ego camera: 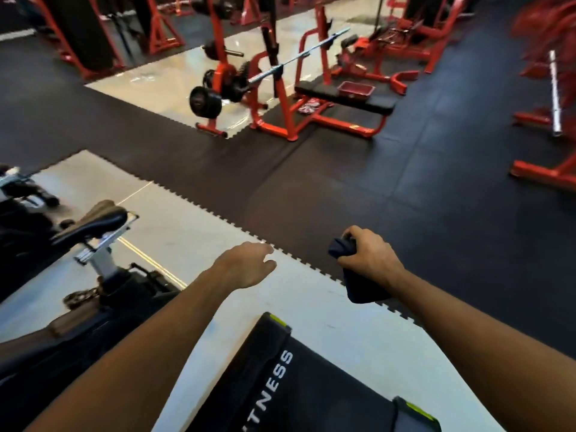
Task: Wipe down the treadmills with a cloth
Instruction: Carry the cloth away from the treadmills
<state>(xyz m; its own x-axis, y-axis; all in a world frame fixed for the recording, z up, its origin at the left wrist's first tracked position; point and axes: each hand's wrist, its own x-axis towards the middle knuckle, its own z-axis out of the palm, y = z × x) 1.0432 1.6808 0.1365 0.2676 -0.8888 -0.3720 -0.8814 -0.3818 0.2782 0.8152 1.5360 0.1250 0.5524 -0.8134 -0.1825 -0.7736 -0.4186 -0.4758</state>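
A black treadmill deck (314, 388) with white lettering and green corner marks lies at the bottom centre, its end pointing away from me. My right hand (367, 255) hovers above the floor beyond it and grips a dark cloth (358, 283), which hangs down from the fist. My left hand (249, 263) reaches forward over the pale floor with relaxed fingers and holds nothing. Neither hand touches the treadmill.
An exercise bike with a black saddle (93, 219) stands close on the left. A red bench press rack with barbell (280, 88) and black bench (346, 98) stands ahead. More red frames (545, 169) line the right. Black rubber matting (374, 188) lies between.
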